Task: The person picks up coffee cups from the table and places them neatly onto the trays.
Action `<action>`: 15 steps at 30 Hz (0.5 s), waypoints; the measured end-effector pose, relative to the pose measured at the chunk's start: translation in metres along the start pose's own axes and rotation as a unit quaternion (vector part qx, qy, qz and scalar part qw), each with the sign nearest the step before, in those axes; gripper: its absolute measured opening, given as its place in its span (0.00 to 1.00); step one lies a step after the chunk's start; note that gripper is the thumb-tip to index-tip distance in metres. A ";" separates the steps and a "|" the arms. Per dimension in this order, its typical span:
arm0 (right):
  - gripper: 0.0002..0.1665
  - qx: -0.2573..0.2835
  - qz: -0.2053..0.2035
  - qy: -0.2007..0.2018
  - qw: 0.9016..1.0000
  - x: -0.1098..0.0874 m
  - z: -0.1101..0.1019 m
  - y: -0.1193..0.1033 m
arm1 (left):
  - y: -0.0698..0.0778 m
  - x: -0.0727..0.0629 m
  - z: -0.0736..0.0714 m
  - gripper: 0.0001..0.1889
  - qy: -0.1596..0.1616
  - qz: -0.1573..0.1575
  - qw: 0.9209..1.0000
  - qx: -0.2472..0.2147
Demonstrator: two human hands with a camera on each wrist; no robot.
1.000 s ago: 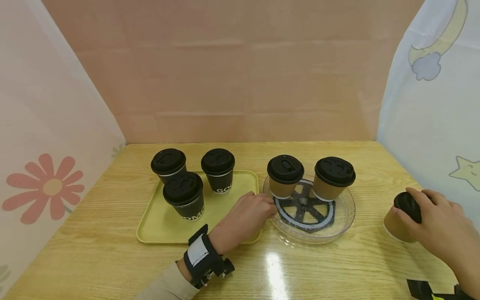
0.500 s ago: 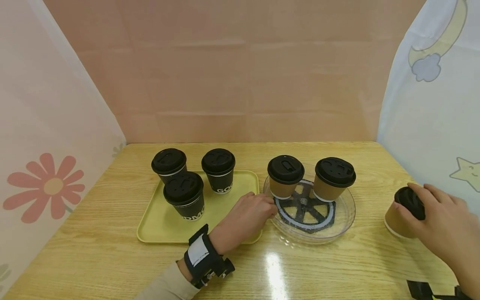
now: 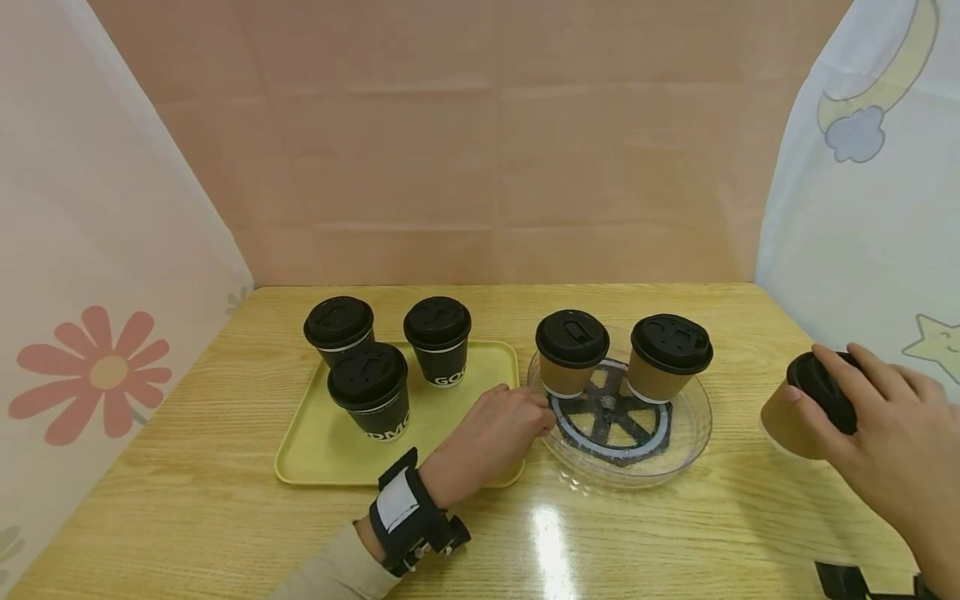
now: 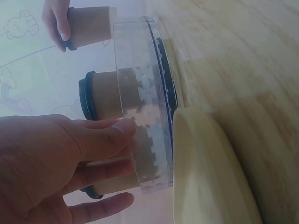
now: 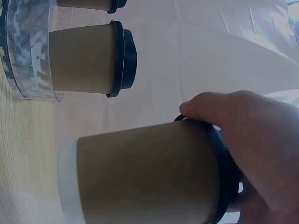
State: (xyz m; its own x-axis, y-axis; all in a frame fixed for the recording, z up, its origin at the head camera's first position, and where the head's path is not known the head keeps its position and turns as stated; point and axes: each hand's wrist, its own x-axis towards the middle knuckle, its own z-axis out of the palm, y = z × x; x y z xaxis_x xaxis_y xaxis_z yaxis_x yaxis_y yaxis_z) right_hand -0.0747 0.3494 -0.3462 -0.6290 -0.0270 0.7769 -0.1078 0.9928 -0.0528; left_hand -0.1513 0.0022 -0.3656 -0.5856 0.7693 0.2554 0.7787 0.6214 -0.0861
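My right hand (image 3: 885,421) grips a brown paper coffee cup (image 3: 787,425) by its black lid (image 3: 817,387). In the right wrist view the held cup (image 5: 149,175) hangs slightly above the wooden table. My left hand (image 3: 502,425) pinches the near-left rim of a round clear plastic tray (image 3: 686,442); thumb and fingertips meet there in the left wrist view, though the far fingers are partly hidden. Inside that tray, towards its back, two more brown cups stand upright, one on the left (image 3: 566,379) and one on the right (image 3: 652,383), both with black lids.
Left of the clear tray lies a yellow rectangular tray (image 3: 450,442) bearing three black lidded cups, at the front (image 3: 382,417), back left (image 3: 348,342) and back right (image 3: 441,362). Cloth walls (image 3: 480,167) enclose the table (image 3: 225,533) at the back and sides.
My right hand has lifted the brown cup slightly off the table, tilting it a little. The left hand and both trays have stayed in place.
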 end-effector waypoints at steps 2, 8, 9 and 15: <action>0.57 -0.007 -0.009 0.004 1.000 0.001 -0.001 -0.002 | 0.000 0.000 0.000 0.05 0.000 0.000 1.000 -0.001; 0.55 -0.011 -0.053 0.022 0.998 0.004 -0.003 -0.004 | 0.000 0.000 0.000 0.05 -0.001 0.000 1.000 -0.003; 0.54 -0.007 -0.064 0.026 0.998 0.005 -0.002 -0.004 | 0.000 0.000 0.000 0.05 -0.002 0.000 1.000 -0.004; 0.49 0.043 -0.111 0.019 0.993 0.006 -0.004 -0.006 | 0.000 0.000 0.000 0.05 -0.002 0.001 1.000 0.000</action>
State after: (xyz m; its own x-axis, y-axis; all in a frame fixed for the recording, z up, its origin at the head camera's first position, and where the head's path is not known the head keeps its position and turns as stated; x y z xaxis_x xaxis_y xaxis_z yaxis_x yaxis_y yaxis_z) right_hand -0.0741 0.3435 -0.3388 -0.5531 -0.2387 0.7982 -0.3078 0.9488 0.0705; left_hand -0.1513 0.0026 -0.3660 -0.5852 0.7708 0.2517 0.7797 0.6201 -0.0863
